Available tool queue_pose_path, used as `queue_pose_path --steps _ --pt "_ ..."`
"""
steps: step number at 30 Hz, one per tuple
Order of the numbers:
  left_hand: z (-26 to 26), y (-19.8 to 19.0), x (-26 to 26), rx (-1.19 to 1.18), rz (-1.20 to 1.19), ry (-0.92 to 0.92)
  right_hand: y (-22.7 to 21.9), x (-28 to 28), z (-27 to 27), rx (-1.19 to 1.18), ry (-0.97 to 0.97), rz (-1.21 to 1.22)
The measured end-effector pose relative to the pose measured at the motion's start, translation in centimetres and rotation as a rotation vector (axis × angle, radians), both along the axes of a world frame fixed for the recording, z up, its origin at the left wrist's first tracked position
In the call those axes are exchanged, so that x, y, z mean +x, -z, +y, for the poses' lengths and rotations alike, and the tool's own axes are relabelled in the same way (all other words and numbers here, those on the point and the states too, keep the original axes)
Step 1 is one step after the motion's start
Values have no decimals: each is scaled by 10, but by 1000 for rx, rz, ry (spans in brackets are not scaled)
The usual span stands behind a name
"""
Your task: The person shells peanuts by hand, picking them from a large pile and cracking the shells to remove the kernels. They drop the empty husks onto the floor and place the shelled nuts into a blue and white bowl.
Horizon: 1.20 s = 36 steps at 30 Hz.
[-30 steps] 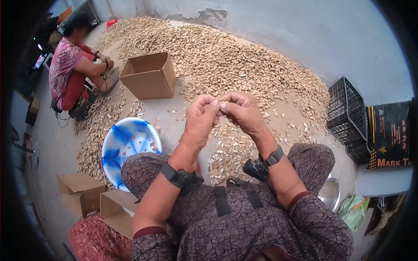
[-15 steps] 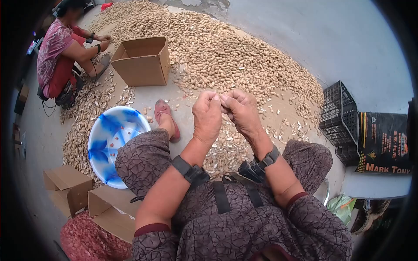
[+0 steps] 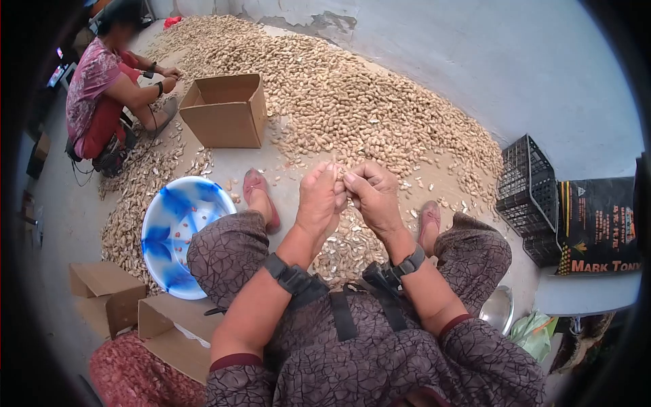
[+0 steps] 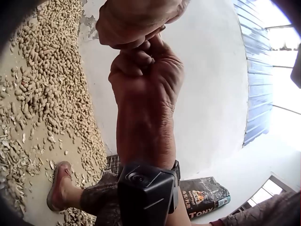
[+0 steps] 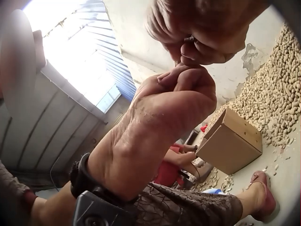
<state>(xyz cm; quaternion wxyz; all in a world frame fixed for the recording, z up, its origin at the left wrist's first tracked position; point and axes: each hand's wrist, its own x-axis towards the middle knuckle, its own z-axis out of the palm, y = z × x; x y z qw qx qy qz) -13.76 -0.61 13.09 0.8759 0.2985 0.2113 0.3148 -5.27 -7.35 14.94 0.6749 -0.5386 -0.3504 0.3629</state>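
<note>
Both hands meet above the floor, fingertip to fingertip, in the head view. My left hand [image 3: 317, 197] pinches a small peanut [image 3: 340, 173] between thumb and curled fingers. From the other side, my right hand [image 3: 376, 200] pinches at it too, thumb bent inward. The fingers hide most of the peanut in both wrist views. Beneath the hands lies a scatter of broken peanut shells [image 3: 349, 247] between the knees. A large heap of unshelled peanuts [image 3: 352, 88] spreads against the wall beyond. Left of the left knee, a blue-and-white basin [image 3: 156, 234] holds several reddish kernels [image 3: 178, 235].
A cardboard box [image 3: 224, 122] stands before the heap, where another person [image 3: 102, 102] squats. More cardboard boxes [image 3: 108, 292] lie at lower left. On the right are a black crate [image 3: 532, 190], a printed black sack [image 3: 597, 224] and a metal bowl [image 3: 498, 308].
The head view shifted and partly swung back. Both hands stay together, now slightly lower in view, with the fingers rearranged. Both of the wearer's shoes now show.
</note>
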Motion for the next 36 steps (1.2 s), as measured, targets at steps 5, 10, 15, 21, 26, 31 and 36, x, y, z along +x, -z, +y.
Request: queue_pose_path --steps 5,10,15,21,26,31,36 --pt "5 7 11 -48 19 58 18 18 5 14 -20 209" --pt "7 11 21 -87 19 116 26 24 10 -16 39 362" --pt "11 11 29 176 282 34 47 37 22 -77 92 364" --pt "16 24 17 201 274 6 40 24 25 -118 99 306" --pt "16 22 16 55 171 -9 39 21 21 -88 123 191" --pt "14 21 17 14 140 49 39 27 19 -78 114 257" --pt "16 27 15 -43 214 40 35 21 19 -52 133 132"
